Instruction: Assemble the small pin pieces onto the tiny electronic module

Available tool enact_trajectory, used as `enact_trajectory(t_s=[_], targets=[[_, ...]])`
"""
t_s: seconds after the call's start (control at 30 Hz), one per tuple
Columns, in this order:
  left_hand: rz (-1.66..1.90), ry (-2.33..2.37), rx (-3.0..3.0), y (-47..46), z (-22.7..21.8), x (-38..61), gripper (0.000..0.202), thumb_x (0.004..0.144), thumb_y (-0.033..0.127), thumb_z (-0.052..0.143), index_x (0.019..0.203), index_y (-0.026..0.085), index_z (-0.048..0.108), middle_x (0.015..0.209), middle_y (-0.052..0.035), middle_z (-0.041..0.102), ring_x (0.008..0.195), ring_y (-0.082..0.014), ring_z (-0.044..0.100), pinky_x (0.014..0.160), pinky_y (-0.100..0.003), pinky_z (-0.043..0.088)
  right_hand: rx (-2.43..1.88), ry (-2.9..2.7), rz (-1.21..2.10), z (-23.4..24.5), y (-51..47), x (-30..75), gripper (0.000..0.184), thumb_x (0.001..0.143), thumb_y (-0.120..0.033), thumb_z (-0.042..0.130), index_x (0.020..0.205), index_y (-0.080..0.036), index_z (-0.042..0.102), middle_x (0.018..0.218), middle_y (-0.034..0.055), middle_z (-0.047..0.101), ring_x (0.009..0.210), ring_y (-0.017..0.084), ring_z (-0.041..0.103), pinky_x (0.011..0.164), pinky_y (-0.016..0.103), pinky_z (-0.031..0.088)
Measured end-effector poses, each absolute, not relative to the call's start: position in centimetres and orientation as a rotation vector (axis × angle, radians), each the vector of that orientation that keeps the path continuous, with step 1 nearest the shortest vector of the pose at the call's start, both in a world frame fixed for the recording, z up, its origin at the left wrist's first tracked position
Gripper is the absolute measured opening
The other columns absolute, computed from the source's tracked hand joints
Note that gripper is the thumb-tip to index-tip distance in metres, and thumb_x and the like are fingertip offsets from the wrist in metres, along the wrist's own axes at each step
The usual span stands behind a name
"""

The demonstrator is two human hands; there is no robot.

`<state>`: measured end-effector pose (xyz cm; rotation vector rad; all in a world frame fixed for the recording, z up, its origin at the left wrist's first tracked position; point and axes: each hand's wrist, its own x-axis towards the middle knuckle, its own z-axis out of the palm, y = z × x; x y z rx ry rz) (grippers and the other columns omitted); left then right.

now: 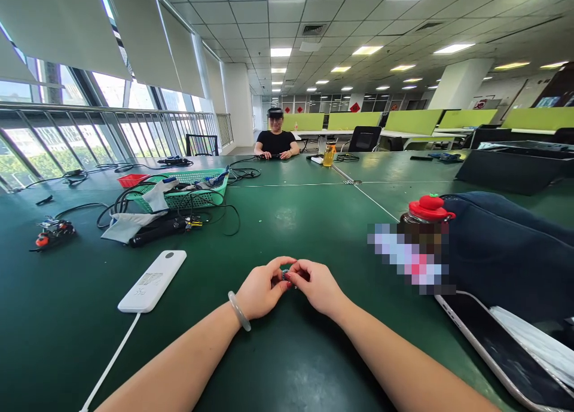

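Pinching a small part (286,274) near the table's (287,220) front edge
I see left hand (262,290) and right hand (317,286) both closed on it; perhaps electronic.

Dark green table (287,220), white power bank (153,280), mint-green basket (197,198), red bottle cap (430,207).

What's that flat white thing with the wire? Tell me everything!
A white power bank, flat, smooth, round-cornered, plastic by its look. A round mark sits near its far end, faint print mid-face. It lies flat on the green table, left of the left hand, apart from it. A white cable leaves its near end.
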<state>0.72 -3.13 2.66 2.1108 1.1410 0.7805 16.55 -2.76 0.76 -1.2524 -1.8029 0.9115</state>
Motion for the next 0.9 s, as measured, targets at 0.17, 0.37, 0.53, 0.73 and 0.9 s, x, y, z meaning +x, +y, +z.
enact_trajectory(t_s=[0.17, 0.37, 0.53, 0.73, 0.9], targets=[[0.829, 1.165, 2.115, -2.8, 2.6, 0.3, 0.034, 0.074, 0.016, 0.045, 0.107, 0.020, 0.052, 0.054, 0.0063, 0.042, 0.050, -0.0095, 0.040, 0.052, -0.021, 0.032, -1.371, -1.957, 0.777, 1.3, -2.8, 17.2, 0.027, 0.083, -0.034, 0.039, 0.077, -0.020, 0.061, 0.064, -0.0019, 0.059, 0.059, 0.010, 0.051, 0.057, 0.022, 0.036], [0.842, 1.196, 1.872, -1.7, 1.8, -0.4, 0.022, 0.070, 0.013, 0.042, 0.087, 0.018, 0.056, 0.058, 0.0051, 0.045, 0.053, -0.0089, 0.045, 0.054, -0.021, 0.035, -1.643, -2.156, 0.514, 1.4, -2.5, 18.3, 0.011, 0.074, -0.021, 0.053, 0.079, -0.022, 0.063, 0.083, 0.0012, 0.061, 0.074, 0.013, 0.054, 0.064, 0.023, 0.036], [0.852, 1.140, 1.751, -1.3, 1.1, -0.2, 0.016, 0.068, 0.014, 0.044, 0.080, 0.017, 0.055, 0.059, 0.0045, 0.046, 0.053, -0.0081, 0.047, 0.054, -0.020, 0.037, -1.623, -2.253, 0.528, 1.1, -2.5, 18.2, 0.010, 0.074, -0.021, 0.056, 0.079, -0.023, 0.064, 0.083, 0.0007, 0.059, 0.073, 0.012, 0.054, 0.064, 0.022, 0.036], [0.836, 1.108, 1.722, -1.4, 0.9, -0.1, 0.023, 0.073, 0.019, 0.045, 0.094, 0.017, 0.054, 0.063, 0.0016, 0.053, 0.058, -0.0101, 0.051, 0.057, -0.022, 0.042, -1.646, -2.246, 0.516, 0.3, -2.0, 18.0, 0.003, 0.072, -0.019, 0.058, 0.074, -0.021, 0.061, 0.081, -0.0006, 0.059, 0.072, 0.011, 0.053, 0.061, 0.020, 0.035], [0.896, 1.157, 1.776, -1.2, 0.7, -0.4, 0.025, 0.078, 0.023, 0.042, 0.100, 0.019, 0.053, 0.072, -0.0005, 0.059, 0.058, -0.0095, 0.051, 0.058, -0.023, 0.043, -1.648, -2.209, 0.540, -0.4, -1.5, 18.0, 0.003, 0.072, -0.021, 0.058, 0.070, -0.020, 0.059, 0.078, 0.0002, 0.060, 0.069, 0.011, 0.052, 0.059, 0.021, 0.033]])
